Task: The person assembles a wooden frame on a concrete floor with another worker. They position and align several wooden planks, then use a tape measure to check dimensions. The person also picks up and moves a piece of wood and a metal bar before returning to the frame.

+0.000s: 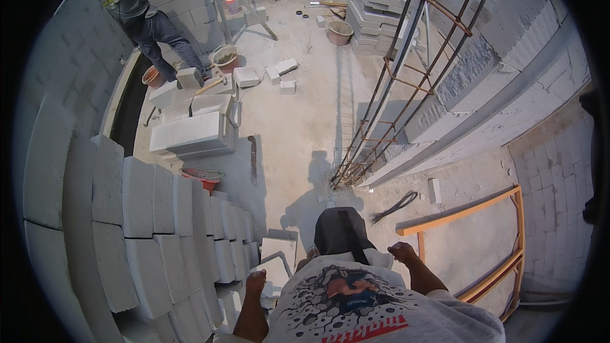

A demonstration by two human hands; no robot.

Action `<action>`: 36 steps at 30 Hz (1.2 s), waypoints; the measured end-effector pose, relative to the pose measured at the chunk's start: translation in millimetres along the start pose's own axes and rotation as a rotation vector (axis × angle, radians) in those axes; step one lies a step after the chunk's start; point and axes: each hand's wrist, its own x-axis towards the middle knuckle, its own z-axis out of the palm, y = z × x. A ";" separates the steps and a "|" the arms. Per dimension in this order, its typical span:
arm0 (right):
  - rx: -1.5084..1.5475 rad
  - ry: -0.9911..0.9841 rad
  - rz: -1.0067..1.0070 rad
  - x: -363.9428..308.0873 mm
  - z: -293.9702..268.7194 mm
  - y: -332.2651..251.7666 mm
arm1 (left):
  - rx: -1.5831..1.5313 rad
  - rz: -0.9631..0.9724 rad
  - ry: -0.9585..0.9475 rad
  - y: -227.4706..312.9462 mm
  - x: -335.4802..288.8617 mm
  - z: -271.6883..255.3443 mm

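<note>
The left hand (255, 282) and right hand (401, 253) are apart and curled; I cannot tell whether either pinches anything. Just ahead and right of the right hand is the wooden frame (460, 211), its far bar running lengthwise forward and rightward. Farther ahead lie the wire bundle (401, 203) and the rising rebar cage (410, 84); the block stack (145, 200) crowds the left hand's outer side.

Rebar cage (410, 84): ahead of right hand (401, 253).
Wire bundle (389, 211): lying nearer, ahead of right hand.
Co-worker (145, 22): far ahead-left of left hand (256, 279).
Red tub (207, 183): ahead-left of left hand.
</note>
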 end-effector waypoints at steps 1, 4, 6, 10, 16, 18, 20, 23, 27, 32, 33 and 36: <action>-0.045 -0.007 0.004 7.2 3.2 -4.4 | 0.063 -0.010 0.001 1.3 3.2 2.6; -0.357 -0.185 -0.031 36.3 -3.4 -32.2 | 0.005 -0.071 -0.005 20.6 17.4 8.6; -0.196 -0.101 0.021 46.5 -7.5 -59.1 | -0.037 -0.084 -0.009 46.8 33.9 12.1; -0.237 -0.150 -0.054 80.0 -23.2 -142.8 | -0.042 -0.074 -0.020 112.3 83.2 10.7; -0.368 -0.172 -0.464 157.6 -25.7 -274.9 | 0.100 -0.092 -0.046 219.2 182.0 -7.0; -0.269 -0.161 -0.395 192.0 -22.4 -328.8 | -0.002 -0.065 -0.045 267.1 211.2 -21.3; -0.195 -0.173 -0.447 221.6 -32.5 -391.2 | 0.012 0.007 -0.054 325.9 250.6 -46.4; -0.084 -0.069 -0.364 248.0 -66.8 -486.7 | -0.042 0.037 0.047 410.9 318.3 -75.0; 0.118 0.101 -0.323 242.3 -121.8 -539.7 | -0.164 0.009 -0.032 481.4 397.9 -90.5; 0.201 0.162 -0.059 236.9 -145.4 -516.4 | 0.286 0.220 -0.270 536.9 461.2 -54.9; 0.219 0.153 0.016 237.3 -142.2 -506.2 | 0.473 0.317 -0.356 545.8 468.1 -43.4; 0.214 0.197 0.233 251.1 -126.9 -486.2 | 0.570 0.258 -0.413 575.5 490.2 -4.8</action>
